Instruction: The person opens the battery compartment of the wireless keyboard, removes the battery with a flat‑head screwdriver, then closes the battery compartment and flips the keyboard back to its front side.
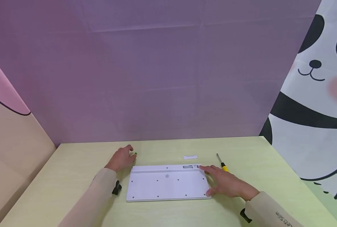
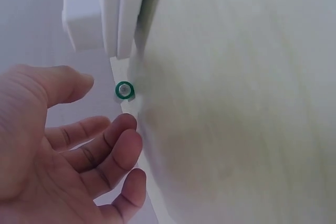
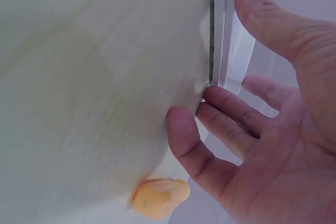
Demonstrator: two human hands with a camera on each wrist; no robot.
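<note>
Two bare hands are working around a white keyboard (image 1: 168, 183) that is lying face down on a smooth, pale yellow-green table (image 1: 72, 170). Its flat plastic back is showing tiny screw holes and a small open slot near the far edge. The right hand (image 1: 228, 184) is resting at the keyboard's 3 o'clock side; its fingers are lying nearly straight and touching that edge, and the thumb is pressing on the rim in the right wrist view, without wrapping around it. The left hand (image 1: 121, 158) is sitting at the keyboard's 10 o'clock corner, fingers loosely bent and holding nothing. A little round green ring (image 2: 124, 90) is lying just beside those fingertips. At 1 o'clock, a thin white cover strip (image 1: 190, 157) is lying flat. Near the right hand, a screwdriver (image 1: 221, 163) with a yellow handle is lying on the table.
</note>
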